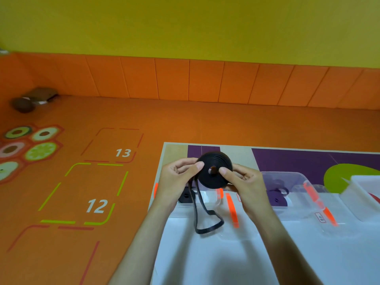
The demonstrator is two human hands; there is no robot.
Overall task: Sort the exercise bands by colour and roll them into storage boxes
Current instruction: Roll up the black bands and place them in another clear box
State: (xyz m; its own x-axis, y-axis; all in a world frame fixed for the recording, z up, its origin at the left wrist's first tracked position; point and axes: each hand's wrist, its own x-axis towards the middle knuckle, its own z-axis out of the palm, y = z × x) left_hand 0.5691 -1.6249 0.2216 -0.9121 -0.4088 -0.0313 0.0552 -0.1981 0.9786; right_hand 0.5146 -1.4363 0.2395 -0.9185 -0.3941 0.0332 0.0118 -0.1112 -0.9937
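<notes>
A black exercise band (213, 168) is wound into a flat coil, held up above the table between both hands. My left hand (177, 177) pinches the coil's left edge. My right hand (243, 184) presses its thumb near the coil's centre. The band's loose tail (205, 221) hangs down in a loop over the white table. Below the hands stands a clear storage box (205, 199) with a black roll (186, 197) in it. To its right, a second clear box (296, 182) holds purple rolled bands (277, 197).
Clear box lids with orange clips (232, 210) lie on the white table (226, 254). A white box (364, 190) stands at the right edge. The orange floor mat (98, 204) with numbers 12 and 13 lies left. Brown objects (30, 99) sit by the far wall.
</notes>
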